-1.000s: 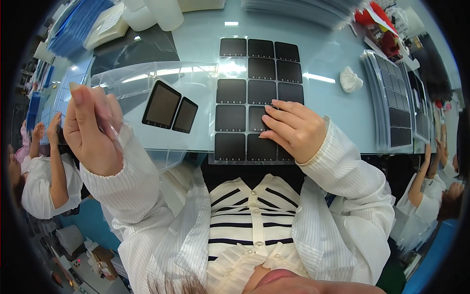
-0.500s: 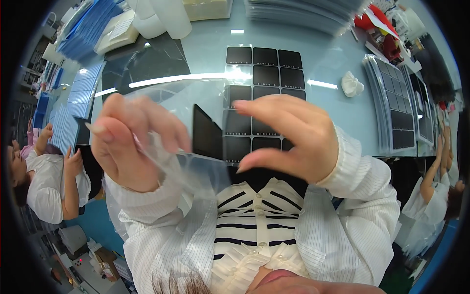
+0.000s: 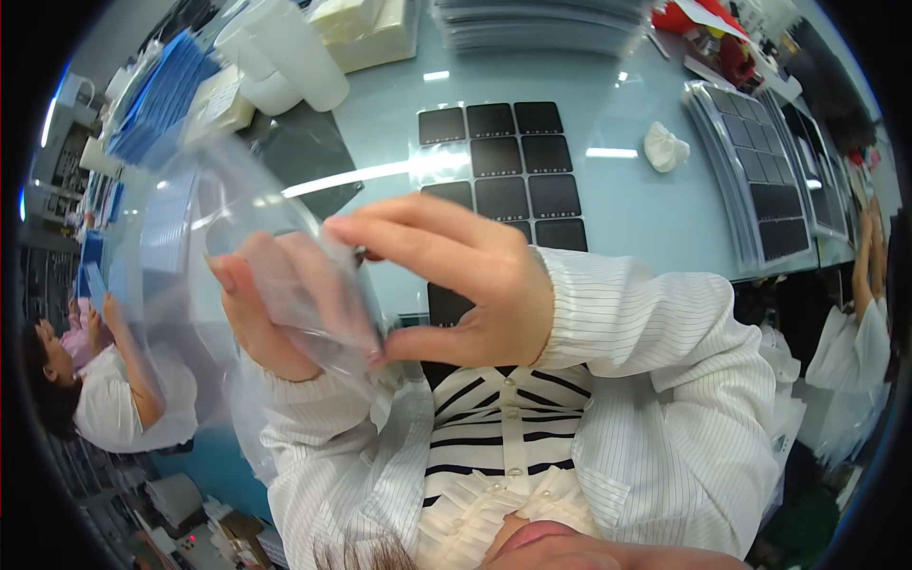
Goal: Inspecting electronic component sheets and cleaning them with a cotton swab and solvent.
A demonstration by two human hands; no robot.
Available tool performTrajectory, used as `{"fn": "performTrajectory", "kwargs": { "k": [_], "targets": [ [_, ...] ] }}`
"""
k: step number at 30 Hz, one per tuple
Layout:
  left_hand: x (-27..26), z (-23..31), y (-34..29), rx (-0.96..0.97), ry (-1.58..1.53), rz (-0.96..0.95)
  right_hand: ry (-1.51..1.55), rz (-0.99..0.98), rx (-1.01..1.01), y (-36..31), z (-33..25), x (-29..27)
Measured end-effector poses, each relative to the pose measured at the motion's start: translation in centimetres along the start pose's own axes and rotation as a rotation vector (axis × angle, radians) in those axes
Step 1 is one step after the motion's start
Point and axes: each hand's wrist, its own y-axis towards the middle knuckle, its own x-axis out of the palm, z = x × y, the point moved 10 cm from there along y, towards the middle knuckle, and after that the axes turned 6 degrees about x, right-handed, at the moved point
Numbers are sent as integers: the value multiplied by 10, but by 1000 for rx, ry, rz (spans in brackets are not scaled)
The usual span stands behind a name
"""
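Note:
My left hand (image 3: 285, 304) is raised at the left, behind and partly wrapped by a blurred sheet of clear plastic film (image 3: 233, 185); its fingers curl at the film. My right hand (image 3: 475, 285) reaches across, thumb and fingers bent round opposite edges of a thin dark panel, seen almost edge-on against the film and mostly hidden. Beyond and beneath my hands, black rounded rectangular panels (image 3: 497, 156) lie in rows on the pale table (image 3: 608, 204). One place in the second row shows bare tabletop. My right hand covers part of the nearer rows.
A crumpled white wad (image 3: 666, 147) lies right of the rows. Farther right are stacked sheets with dark panels (image 3: 750, 152). White rolls (image 3: 294, 57), blue sheets (image 3: 166, 90) and a tall stack of clear sheets (image 3: 541, 24) stand behind. Co-workers sit left (image 3: 128, 399) and right (image 3: 836, 351).
My right hand has moved left and closed from an open curve onto the panel's edges. The panel has turned from broadside to nearly edge-on. The film has swung up and left.

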Motion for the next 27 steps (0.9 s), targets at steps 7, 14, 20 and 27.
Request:
{"fn": "performTrajectory", "kwargs": {
  "k": [7, 14, 20, 27],
  "targets": [
    [-21, -1, -3, -21, 108, -43, 145, -24, 45, -6, 11, 4],
    [-25, 25, 14, 335, 804, -3, 378, -115, 316, -13, 40, 14],
    [-16, 9, 27, 234, 1001, -103, 673, -131, 636, -23, 65, 16],
    [-17, -2, 35, 262, 1046, -183, 824, -151, 846, -26, 79, 17]
  ]
}}
